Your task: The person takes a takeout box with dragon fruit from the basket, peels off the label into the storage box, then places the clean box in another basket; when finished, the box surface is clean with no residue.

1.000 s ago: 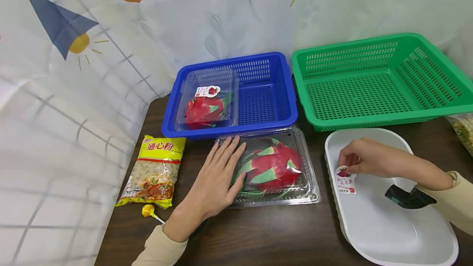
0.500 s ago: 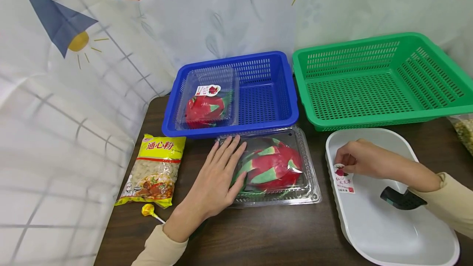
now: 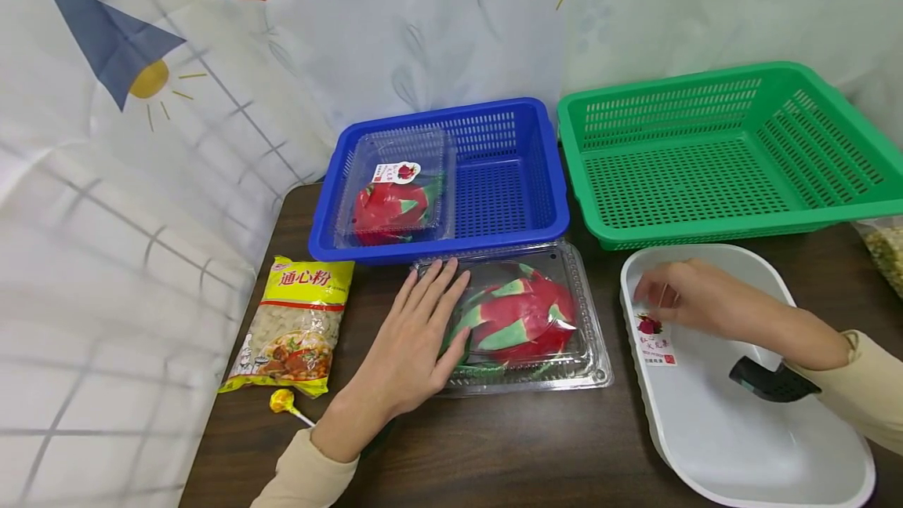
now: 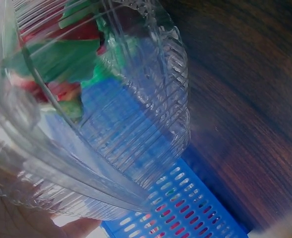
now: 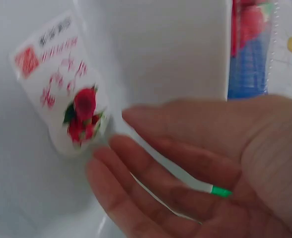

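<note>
My left hand (image 3: 412, 343) rests with straight, spread fingers on the left side of a clear plastic clamshell box (image 3: 589, 328). Inside lies a red and green dragon fruit (image 3: 525, 312). My right hand (image 3: 712, 300) hovers inside the left part of a white plastic tub (image 3: 762, 445). Just beyond its fingertips is a white label (image 5: 66, 84) with a dragon fruit picture and red lettering, lying at the tub's left wall. In the right wrist view, thumb and fingers are loosely bent and apart, with nothing between them.
A blue basket (image 3: 497, 241) behind holds another boxed dragon fruit (image 3: 391, 214) with a label on its lid. To its right stands a green basket (image 3: 677, 179). A yellow macaroni bag (image 3: 296, 328) and a lollipop (image 3: 284, 401) lie at left, and another bag (image 3: 887, 253) at far right.
My right hand has shifted slightly left with the label and let go of it; its fingers now lift clear, leaving the label at the tub's wall. The left hand stays in place.
</note>
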Available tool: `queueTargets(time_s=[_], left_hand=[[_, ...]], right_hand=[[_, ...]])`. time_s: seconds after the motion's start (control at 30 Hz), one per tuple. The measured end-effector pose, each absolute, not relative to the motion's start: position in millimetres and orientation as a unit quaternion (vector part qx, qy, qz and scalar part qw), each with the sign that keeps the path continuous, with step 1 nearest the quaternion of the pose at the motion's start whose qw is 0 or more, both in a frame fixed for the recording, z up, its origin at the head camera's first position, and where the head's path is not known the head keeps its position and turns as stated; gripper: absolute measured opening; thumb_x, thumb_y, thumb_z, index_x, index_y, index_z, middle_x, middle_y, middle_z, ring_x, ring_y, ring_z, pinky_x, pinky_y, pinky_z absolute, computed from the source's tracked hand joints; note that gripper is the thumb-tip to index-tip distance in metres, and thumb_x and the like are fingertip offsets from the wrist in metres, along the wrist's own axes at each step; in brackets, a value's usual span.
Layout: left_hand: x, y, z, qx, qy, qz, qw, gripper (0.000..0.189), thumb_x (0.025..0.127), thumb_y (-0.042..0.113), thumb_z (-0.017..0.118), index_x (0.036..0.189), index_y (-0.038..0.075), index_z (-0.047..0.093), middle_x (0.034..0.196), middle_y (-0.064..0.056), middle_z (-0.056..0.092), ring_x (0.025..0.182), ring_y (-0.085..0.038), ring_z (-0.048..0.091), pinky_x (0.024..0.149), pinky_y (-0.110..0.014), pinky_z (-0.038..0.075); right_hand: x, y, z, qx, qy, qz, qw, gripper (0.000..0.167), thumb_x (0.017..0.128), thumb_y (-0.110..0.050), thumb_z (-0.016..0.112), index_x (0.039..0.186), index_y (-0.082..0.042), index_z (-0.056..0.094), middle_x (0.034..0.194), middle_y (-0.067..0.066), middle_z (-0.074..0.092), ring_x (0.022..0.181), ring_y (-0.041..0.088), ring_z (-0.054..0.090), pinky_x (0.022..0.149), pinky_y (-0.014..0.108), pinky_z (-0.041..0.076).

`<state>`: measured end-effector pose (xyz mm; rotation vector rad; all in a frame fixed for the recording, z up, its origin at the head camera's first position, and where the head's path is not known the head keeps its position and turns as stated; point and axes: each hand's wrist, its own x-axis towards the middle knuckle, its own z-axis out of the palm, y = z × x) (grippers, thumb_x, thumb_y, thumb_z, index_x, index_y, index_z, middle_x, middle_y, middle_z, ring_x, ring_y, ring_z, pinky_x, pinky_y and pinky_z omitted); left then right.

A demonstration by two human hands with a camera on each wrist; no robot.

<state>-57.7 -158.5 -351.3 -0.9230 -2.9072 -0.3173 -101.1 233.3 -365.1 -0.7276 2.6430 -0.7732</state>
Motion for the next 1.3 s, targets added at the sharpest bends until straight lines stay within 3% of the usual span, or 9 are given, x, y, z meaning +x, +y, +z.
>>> queueTargets(time_s=[0.2,0.33,0.47,0.8,0.97,1.1,1.3], left_hand=[[-58,-159,-351,-0.302,-0.947,-0.103,0.04,0.069,0.102,0.039,0.058,0.161,0.007,0.039,0.169,-0.013,0.032,0.158,-0.032,0.025,0.128,-0.054,0.016],[-58,-159,-351,-0.304,-0.946,-0.104,0.042,0.069,0.102,0.039,0.058,0.161,0.007,0.04,0.169,-0.013,0.032,0.157,-0.032,0.025,0.128,-0.055,0.016],[-58,-159,-352,-0.308,-0.945,-0.101,0.048,0.069,0.102,0.038,0.058,0.161,0.006,0.039,0.169,-0.014,0.032,0.157,-0.032,0.026,0.128,-0.055,0.017],[-59,-160,-354,-0.317,-0.941,-0.096,0.064,0.069,0.102,0.038,0.057,0.16,0.006,0.04,0.168,-0.015,0.034,0.156,-0.033,0.028,0.126,-0.058,0.023],[-59,-160,-354,-0.319,-0.94,-0.1,0.063,0.069,0.102,0.037,0.057,0.161,0.006,0.039,0.168,-0.015,0.033,0.157,-0.033,0.027,0.127,-0.057,0.02],[-59,-160,-353,-0.315,-0.942,-0.103,0.06,0.069,0.102,0.037,0.057,0.161,0.006,0.039,0.168,-0.014,0.033,0.157,-0.033,0.027,0.127,-0.056,0.019],[-58,-162,-353,-0.316,-0.941,-0.103,0.061,0.068,0.102,0.036,0.057,0.161,0.006,0.039,0.168,-0.014,0.033,0.157,-0.033,0.027,0.126,-0.058,0.021]], right_hand=[[-97,234,-364,-0.251,0.897,-0.281,0.232,0.012,0.087,-0.001,0.082,0.096,-0.004,0.075,0.086,-0.007,0.068,0.077,0.01,0.059,0.065,0.023,0.055],[-96,235,-364,-0.255,0.902,-0.273,0.217,0.016,0.086,-0.001,0.082,0.101,-0.001,0.076,0.092,-0.004,0.07,0.08,0.011,0.062,0.068,0.024,0.056],[-93,237,-365,-0.267,0.903,-0.266,0.209,0.013,0.088,-0.003,0.08,0.101,-0.005,0.078,0.095,-0.007,0.069,0.081,0.007,0.061,0.069,0.025,0.056],[-71,242,-368,-0.357,0.857,-0.281,0.245,0.012,0.094,-0.003,0.075,0.094,-0.015,0.075,0.092,-0.017,0.065,0.084,-0.003,0.053,0.07,0.024,0.052],[-63,248,-358,-0.365,0.853,-0.266,0.26,0.007,0.098,-0.011,0.072,0.102,-0.017,0.075,0.097,-0.02,0.064,0.085,-0.005,0.051,0.069,0.025,0.049],[-63,249,-336,-0.339,0.871,-0.25,0.251,0.012,0.1,-0.019,0.072,0.112,-0.018,0.074,0.106,-0.018,0.066,0.089,-0.004,0.057,0.071,0.026,0.054],[-61,222,-315,-0.317,0.88,-0.321,0.148,0.02,0.101,-0.012,0.07,0.121,-0.012,0.07,0.103,-0.018,0.066,0.088,-0.001,0.064,0.069,0.025,0.056]])
